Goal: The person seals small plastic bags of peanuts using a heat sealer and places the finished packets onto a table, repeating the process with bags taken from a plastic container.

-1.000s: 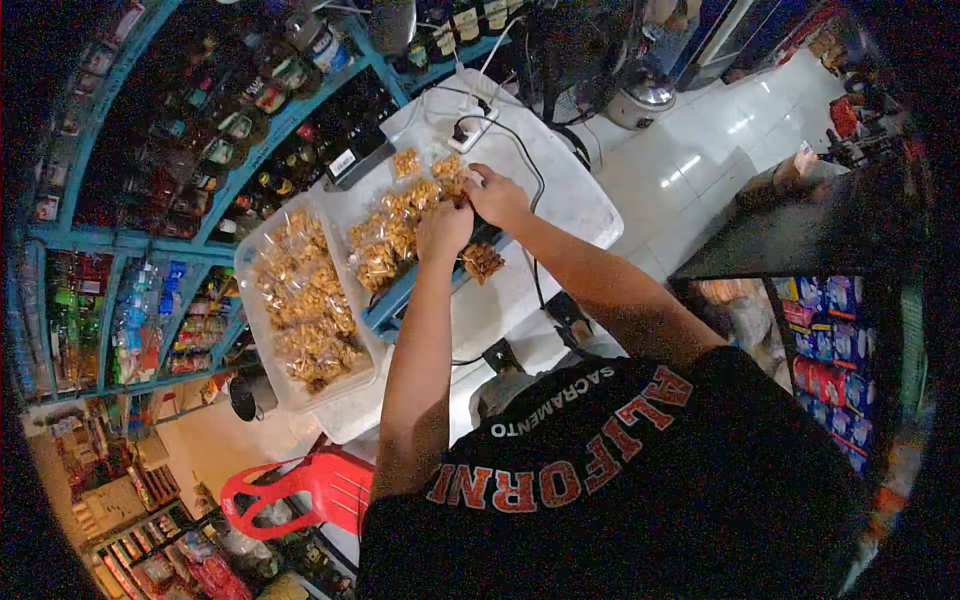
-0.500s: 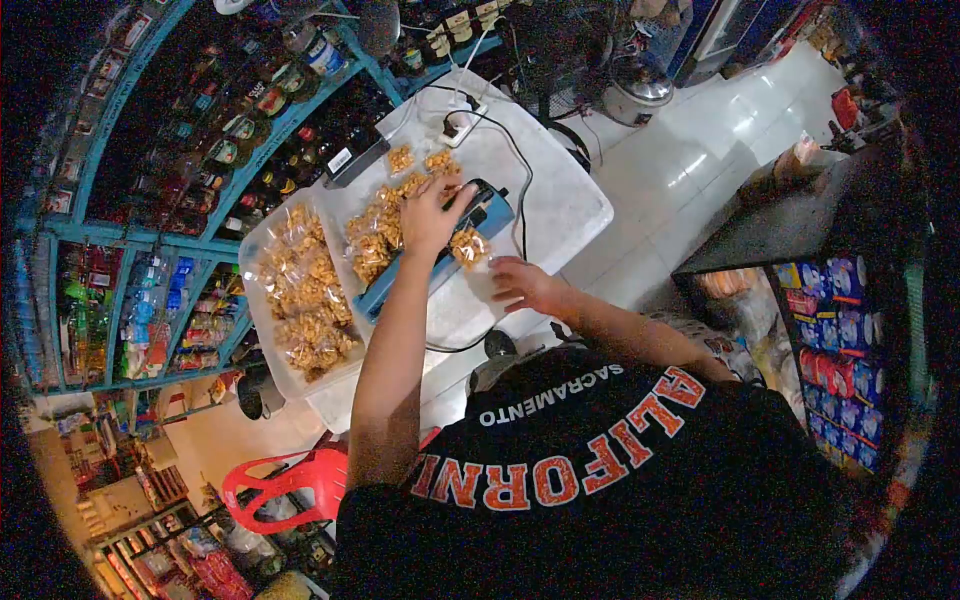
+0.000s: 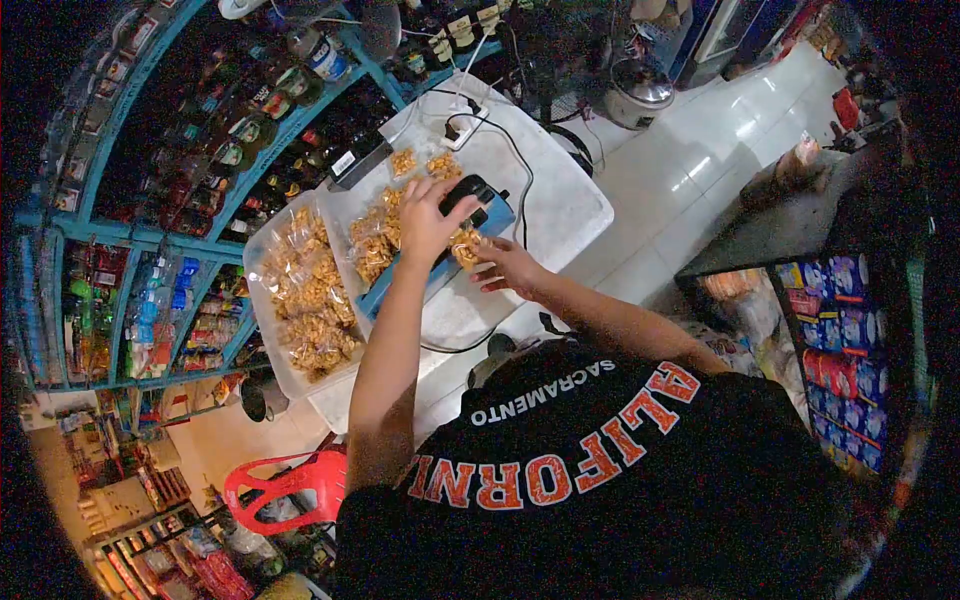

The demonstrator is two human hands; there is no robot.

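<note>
Pressing on the blue sealer (image 3: 490,216), the left hand (image 3: 425,215) lies palm-down over its long arm, just short of the black knob (image 3: 462,190). Whether that grip closes round the arm or only rests on it, I cannot tell. The right hand (image 3: 508,266) has a small bag (image 3: 466,246) of golden snacks pinched between thumb and fingertips. The bag lies just ahead of that grip, on the near side of the sealer and close under the left wrist. It looks light and soft, a thin clear film packed with brittle pieces, so it would likely crumple or crush under a hard squeeze and slide on the smooth desk (image 3: 560,200). The flat empty film at its mouth seems the safest place to take hold, well clear of the filling. Beyond the left grip a heap of filled bags (image 3: 385,235) rests on the desk, and further out to its left stands a clear plastic tub (image 3: 252,270) full of more. Past the sealer, a cord (image 3: 515,170) runs to a power strip (image 3: 458,128).
</note>
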